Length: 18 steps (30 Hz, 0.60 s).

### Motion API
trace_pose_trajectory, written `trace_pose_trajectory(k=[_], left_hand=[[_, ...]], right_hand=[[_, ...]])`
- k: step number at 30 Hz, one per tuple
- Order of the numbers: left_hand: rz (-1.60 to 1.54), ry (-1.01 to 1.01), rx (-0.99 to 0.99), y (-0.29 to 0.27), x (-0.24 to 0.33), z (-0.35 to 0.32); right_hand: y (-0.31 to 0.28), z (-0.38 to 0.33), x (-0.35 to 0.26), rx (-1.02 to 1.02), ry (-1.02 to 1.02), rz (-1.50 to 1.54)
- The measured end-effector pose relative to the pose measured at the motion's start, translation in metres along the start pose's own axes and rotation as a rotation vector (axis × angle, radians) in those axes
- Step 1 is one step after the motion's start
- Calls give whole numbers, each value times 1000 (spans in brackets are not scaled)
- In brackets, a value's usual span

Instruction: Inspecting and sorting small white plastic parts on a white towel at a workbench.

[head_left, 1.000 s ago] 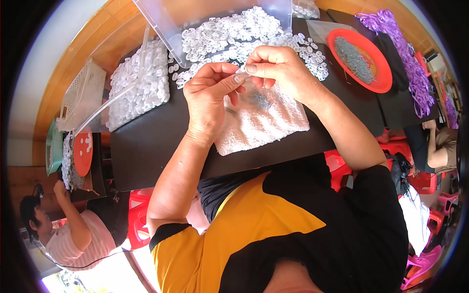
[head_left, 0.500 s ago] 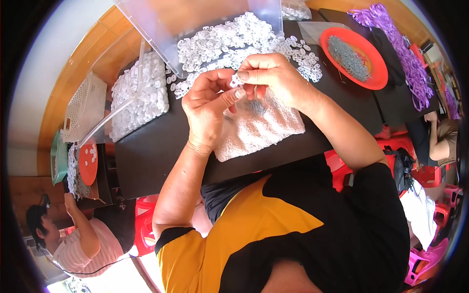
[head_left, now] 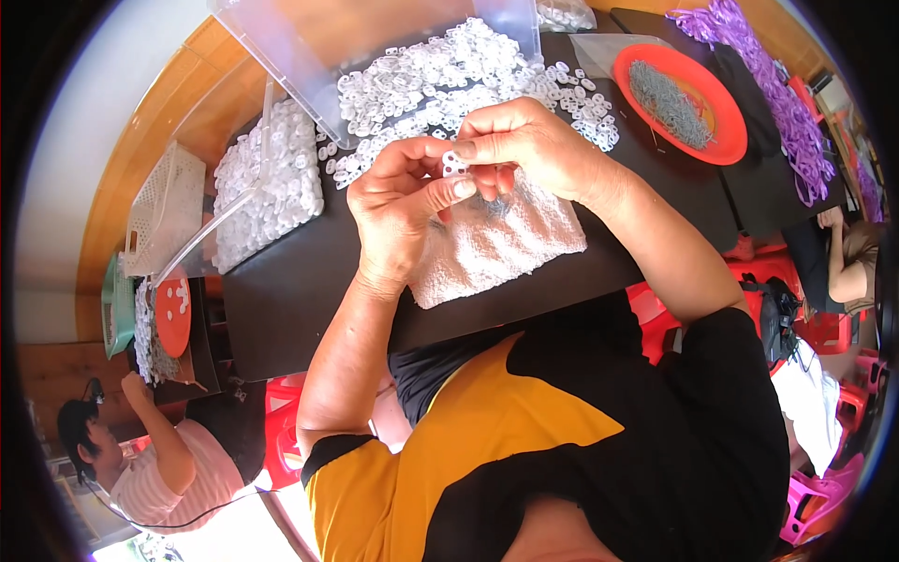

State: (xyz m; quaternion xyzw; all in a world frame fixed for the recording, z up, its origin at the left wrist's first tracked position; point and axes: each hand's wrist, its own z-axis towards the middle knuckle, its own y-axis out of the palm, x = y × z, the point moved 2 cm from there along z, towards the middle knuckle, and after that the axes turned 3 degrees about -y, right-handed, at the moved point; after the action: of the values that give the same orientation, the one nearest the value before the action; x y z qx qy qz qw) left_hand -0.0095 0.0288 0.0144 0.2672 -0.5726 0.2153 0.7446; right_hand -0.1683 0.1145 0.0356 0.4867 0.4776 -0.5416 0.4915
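Over a pale folded towel (head_left: 506,248), a small white plastic piece with holes (head_left: 453,165) is pinched between the thumb and fingers of my left hand (head_left: 398,206). From the other side, the thumb and forefinger of my right hand (head_left: 538,150) close on its upper edge. The right hand's other fingers curl beneath, and whether they hold anything is hidden. A small grey patch of what may be pins (head_left: 489,206) shows on the towel just below the hands. Behind them, many similar white pieces (head_left: 421,80) spill out of a clear plastic bin (head_left: 281,56).
To the right, a red plate (head_left: 730,136) holds thin grey metal pins (head_left: 670,108). Purple ribbons (head_left: 787,122) lie beyond. At left stand a clear box of white pieces (head_left: 267,178) and a white basket (head_left: 164,211). A person (head_left: 164,459) sits at lower left, another (head_left: 852,253) at right.
The white piece has turned between my fingers, so its holed face shows more plainly. Both hands stay in nearly the same place, and the view has shifted slightly.
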Motion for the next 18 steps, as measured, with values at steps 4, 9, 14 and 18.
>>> trace_pose_trajectory(k=[4,9,14,18], left_hand=[[-14,-3,-22,-1,2,1],[60,31,-3,6,7,-2],[20,66,-33,6,10,-6],[-25,100,-25,8,10,-6]], right_hand=[[2,-1,-2,-8,-10,54],[3,-1,-2,20,3,46],[6,-3,-5,33,24,98],[7,-4,-5,-23,76,115]])
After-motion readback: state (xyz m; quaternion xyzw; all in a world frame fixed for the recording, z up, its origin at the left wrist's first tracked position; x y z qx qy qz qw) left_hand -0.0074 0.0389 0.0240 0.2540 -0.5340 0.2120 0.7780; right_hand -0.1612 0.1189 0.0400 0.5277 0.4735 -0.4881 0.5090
